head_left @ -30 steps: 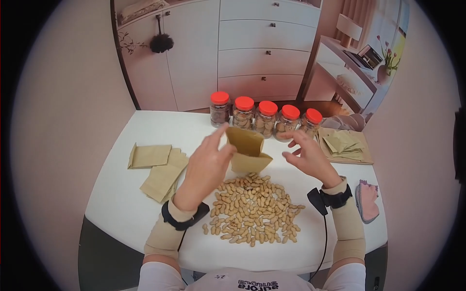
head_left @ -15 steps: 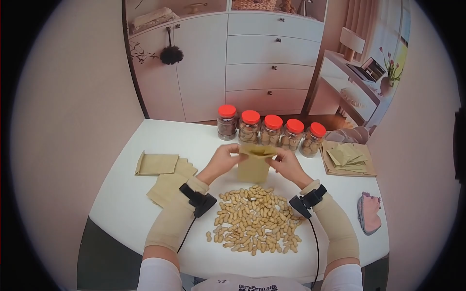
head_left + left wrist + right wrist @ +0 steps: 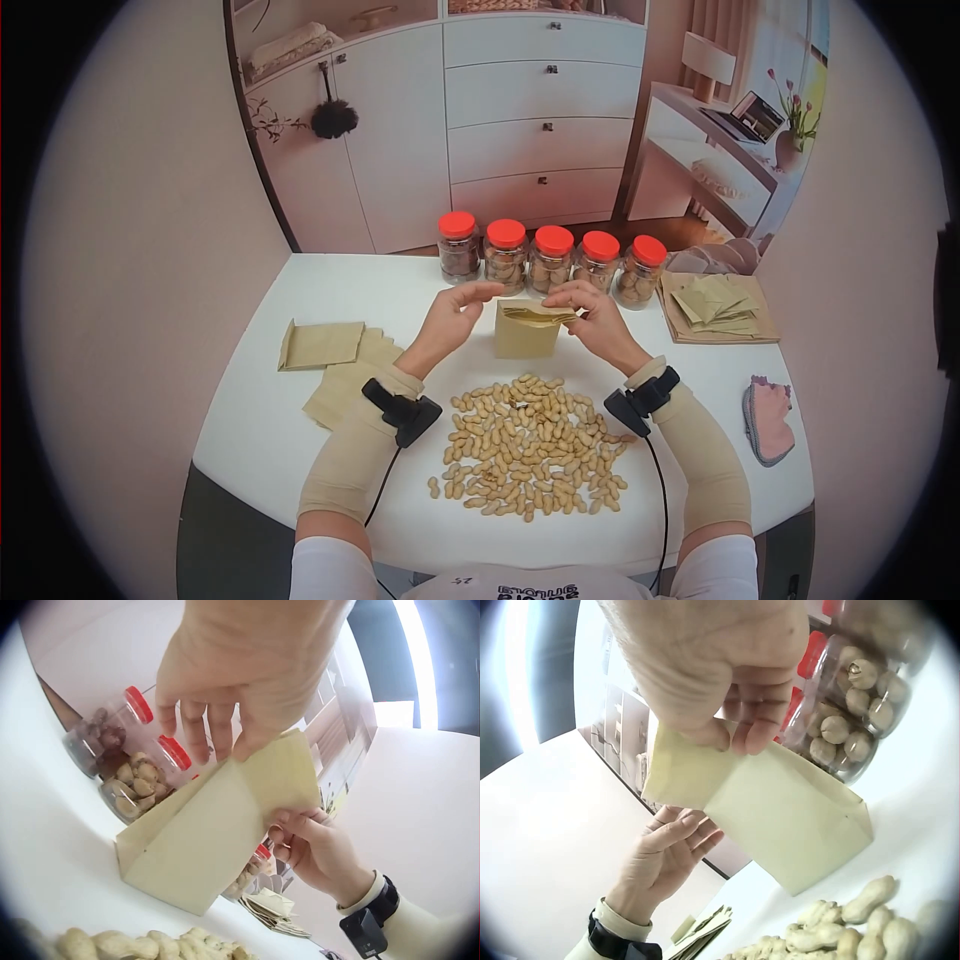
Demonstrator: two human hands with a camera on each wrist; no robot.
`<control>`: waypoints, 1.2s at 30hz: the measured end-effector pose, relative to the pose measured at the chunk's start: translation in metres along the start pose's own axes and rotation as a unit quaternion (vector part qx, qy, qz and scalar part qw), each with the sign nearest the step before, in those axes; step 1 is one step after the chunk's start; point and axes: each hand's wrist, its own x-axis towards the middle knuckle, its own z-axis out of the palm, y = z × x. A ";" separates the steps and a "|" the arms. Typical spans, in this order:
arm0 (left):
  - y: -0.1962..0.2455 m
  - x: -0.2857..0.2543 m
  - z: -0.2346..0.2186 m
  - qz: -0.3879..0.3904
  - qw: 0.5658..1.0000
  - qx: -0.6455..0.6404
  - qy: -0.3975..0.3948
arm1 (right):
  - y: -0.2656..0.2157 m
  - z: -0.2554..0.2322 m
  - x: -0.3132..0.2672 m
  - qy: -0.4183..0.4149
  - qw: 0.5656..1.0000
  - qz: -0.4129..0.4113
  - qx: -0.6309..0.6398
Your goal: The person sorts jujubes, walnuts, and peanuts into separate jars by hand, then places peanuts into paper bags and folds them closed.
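A brown paper bag [image 3: 526, 338] stands upright on the white table behind a heap of unshelled peanuts [image 3: 530, 445]. Its upper part bends at a crease, and its mouth is narrowed. My right hand [image 3: 598, 318] pinches the bag's top right edge between thumb and fingers, as the right wrist view shows. At the other top corner, my left hand [image 3: 455, 318] has its fingers loosely straight, the thumb close against the paper [image 3: 225, 817] in the left wrist view. The inside of the bag is mostly hidden.
Several red-lidded jars [image 3: 552, 262] of nuts or dried fruit line up behind the bag. Flat paper bags [image 3: 322, 346] lie at left. At right are a stack of small paper packets [image 3: 718, 305] and a pink-grey cloth item [image 3: 768, 420].
A second ago the bag's mouth gaped between my parted hands; then both hands held its top. Now the left fingers have loosened while the right hand still pinches it, and the mouth is narrower.
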 end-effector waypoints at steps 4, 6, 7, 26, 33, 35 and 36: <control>0.003 0.007 0.001 -0.065 0.996 -0.066 0.004 | -0.009 -0.002 -0.004 -0.001 0.992 -0.079 -0.103; 0.006 0.009 0.010 -0.123 0.992 0.027 -0.008 | -0.022 -0.004 -0.010 -0.043 0.970 -0.036 -0.238; 0.003 0.012 0.010 -0.121 0.992 0.027 -0.009 | -0.020 -0.004 -0.012 -0.041 0.969 -0.035 -0.239; 0.020 -0.007 0.063 0.212 0.911 0.352 -0.045 | -0.004 -0.013 0.037 -0.056 0.970 0.085 -0.223; 0.000 -0.001 0.062 0.088 0.909 0.361 -0.190 | -0.019 -0.028 0.074 -0.107 0.936 0.012 -0.336; -0.010 0.005 0.067 0.073 0.901 0.372 -0.210 | -0.009 -0.026 0.077 -0.096 0.927 0.006 -0.361; -0.015 0.010 0.069 0.063 0.901 0.372 -0.216 | -0.002 -0.024 0.079 -0.084 0.929 0.001 -0.360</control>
